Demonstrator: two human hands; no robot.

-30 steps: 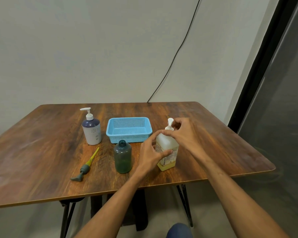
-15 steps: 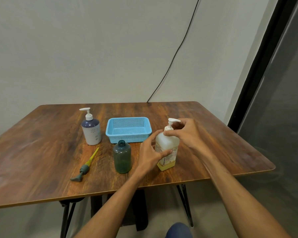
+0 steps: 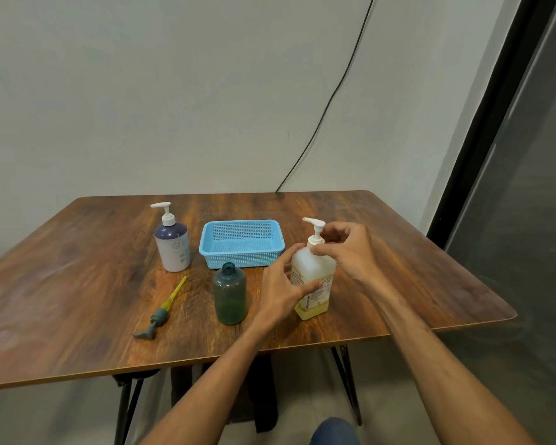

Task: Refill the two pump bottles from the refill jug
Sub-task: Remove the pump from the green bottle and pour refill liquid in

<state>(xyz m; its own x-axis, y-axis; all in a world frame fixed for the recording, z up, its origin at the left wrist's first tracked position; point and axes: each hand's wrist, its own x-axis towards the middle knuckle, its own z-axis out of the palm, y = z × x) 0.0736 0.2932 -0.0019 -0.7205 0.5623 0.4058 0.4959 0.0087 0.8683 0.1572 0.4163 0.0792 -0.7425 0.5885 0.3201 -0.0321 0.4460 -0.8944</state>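
A translucent bottle (image 3: 315, 274) with a little yellow liquid and a white pump (image 3: 315, 231) stands near the table's front right. My left hand (image 3: 281, 292) grips its body from the left. My right hand (image 3: 347, 248) pinches the white pump collar at its neck. A dark green bottle (image 3: 230, 295) stands uncapped just left of it. Its grey pump with a yellow tube (image 3: 161, 311) lies on the table further left. A white and navy pump bottle (image 3: 173, 244) stands at the back left.
A light blue mesh basket (image 3: 242, 244) sits behind the green bottle. The wooden table (image 3: 77, 268) ends close in front of me and at the right. A black cable (image 3: 328, 101) runs down the wall behind.
The white pump head has turned from facing away to pointing left, and my right hand has shifted round the collar. My left hand has kept its grip on the bottle.
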